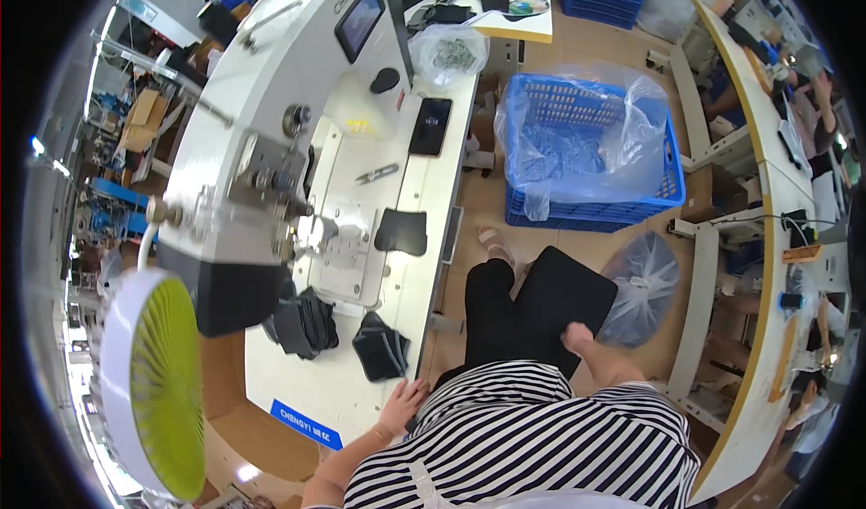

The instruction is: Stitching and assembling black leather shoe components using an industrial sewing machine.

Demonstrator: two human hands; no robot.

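My left hand (403, 406) lies at the near edge of the white sewing machine table, fingers stretched out and holding nothing. Just beyond its fingertips is a small stack of black fabric pieces (380, 347). A bigger pile of black pieces (305, 322) sits further left, below the machine head. One single black piece (401, 231) lies flat beside the clear plate under the needle area. My right hand (577, 337) is closed over a black, square, flat thing (561, 294) next to my leg, perhaps a seat; what its fingers hold, if anything, is hidden.
The large sewing machine (262, 121) fills the left, with a green-and-white fan (162, 383) in front. Thread snips (377, 173) and a phone (430, 127) lie on the table. A blue crate (675, 182) lined with plastic and a clear bag (639, 283) stand on the floor.
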